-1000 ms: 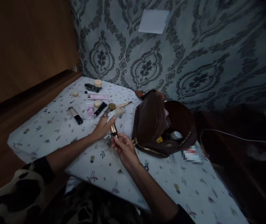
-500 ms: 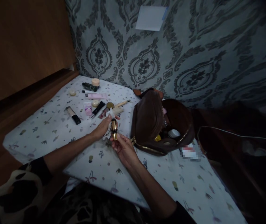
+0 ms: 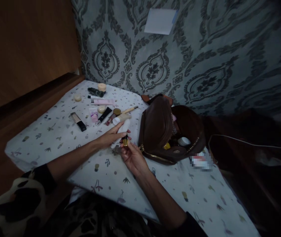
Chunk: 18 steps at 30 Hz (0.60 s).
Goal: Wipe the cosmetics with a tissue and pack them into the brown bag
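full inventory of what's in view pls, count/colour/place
Table: 1, white patterned cover, centre
Bag: 1, brown, open, table right
White jar: 1, in bag
Yellow item: 1, in bag
Other bag contents: count unclear
Peach jar: 1, table back
Cream jars: 2, table left
Tubes, sticks and small bottles: about 8, green, pink, black, beige, mixed, table left
Gold-brown lid or pot: 1, by brush
Brush: 1, light handle, left of bag
Blurred packet: 1, white/red, right of bag
Card: 1, white, wall
Cable: 1, white, right
Cabinet: 1, brown, left
Wipe: 1, white, left hand
Bottle: 1, gold/black, right hand
Hands: 2, bare, centre
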Available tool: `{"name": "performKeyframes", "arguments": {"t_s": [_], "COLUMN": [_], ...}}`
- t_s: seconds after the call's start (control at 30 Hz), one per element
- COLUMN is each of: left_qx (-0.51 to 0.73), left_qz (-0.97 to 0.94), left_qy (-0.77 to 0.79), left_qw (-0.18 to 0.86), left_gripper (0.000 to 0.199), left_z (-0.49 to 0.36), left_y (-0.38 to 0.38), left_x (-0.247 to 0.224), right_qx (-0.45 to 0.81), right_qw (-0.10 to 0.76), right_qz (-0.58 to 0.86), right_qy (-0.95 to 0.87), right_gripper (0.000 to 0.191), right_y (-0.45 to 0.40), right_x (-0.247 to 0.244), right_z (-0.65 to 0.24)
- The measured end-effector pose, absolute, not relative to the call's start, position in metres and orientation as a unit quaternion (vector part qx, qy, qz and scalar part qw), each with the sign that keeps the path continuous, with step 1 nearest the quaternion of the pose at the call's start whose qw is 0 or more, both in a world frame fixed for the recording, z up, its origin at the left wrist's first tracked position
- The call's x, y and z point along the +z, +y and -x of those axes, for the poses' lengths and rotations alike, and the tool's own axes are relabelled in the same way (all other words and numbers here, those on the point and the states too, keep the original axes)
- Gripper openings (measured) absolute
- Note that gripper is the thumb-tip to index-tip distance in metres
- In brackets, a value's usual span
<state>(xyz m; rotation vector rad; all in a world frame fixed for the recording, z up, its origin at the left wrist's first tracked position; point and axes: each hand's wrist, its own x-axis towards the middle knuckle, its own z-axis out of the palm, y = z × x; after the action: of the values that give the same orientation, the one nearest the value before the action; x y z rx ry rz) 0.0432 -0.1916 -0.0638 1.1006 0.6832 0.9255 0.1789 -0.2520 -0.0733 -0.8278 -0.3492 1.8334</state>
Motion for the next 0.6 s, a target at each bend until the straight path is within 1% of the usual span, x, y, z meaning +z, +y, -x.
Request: {"name": "performKeyframes", "arguments": {"t_s": [0.1, 0.23, 0.33, 0.4, 0.47, 0.6], "left_qx": [0.426, 0.438, 0.459, 0.472, 0.475, 0.464], "left_qz": [-0.567, -0.615, -0.635, -0.639, -0.632, -0.567], "left_qy": [0.343, 0.384, 0.418, 0.434, 0.444, 0.461], "left_qw": [0.616, 0.532, 0.46, 0.425, 0.422, 0.5], "left_gripper": [0.055, 0.039, 0.032, 0.033, 0.038, 0.054], "left_z": [-0.0435, -0.0415, -0.0399, -0.0393, -0.0387, -0.0372], "left_y": [-0.1892, -0.1861, -0.1846, -0.184, -0.1836, -0.1818], "left_x": [-0.0665, -0.0689, -0.0693, -0.0688, -0.0682, -0.0682], "right_qx": [0.769, 0.763, 0.755, 0.745, 0.737, 0.729], "right_qw": [0.513, 0.501, 0.493, 0.495, 0.498, 0.495], "right_qz": [0.351, 0.361, 0.372, 0.379, 0.383, 0.378], "right_qy": [-0.147, -0.19, -0.221, -0.236, -0.251, -0.283], "right_gripper": [0.037, 0.035, 0.038, 0.044, 0.046, 0.041], "right_y": [-0.252, -0.2537, -0.2556, -0.2569, -0.2582, -0.2605], "right_x": [-0.0742, -0.073, -0.0717, -0.0715, -0.0719, -0.0723], "right_z": [-0.1789, -0.1772, -0.1758, -0.1751, -0.1744, -0.1732]}}
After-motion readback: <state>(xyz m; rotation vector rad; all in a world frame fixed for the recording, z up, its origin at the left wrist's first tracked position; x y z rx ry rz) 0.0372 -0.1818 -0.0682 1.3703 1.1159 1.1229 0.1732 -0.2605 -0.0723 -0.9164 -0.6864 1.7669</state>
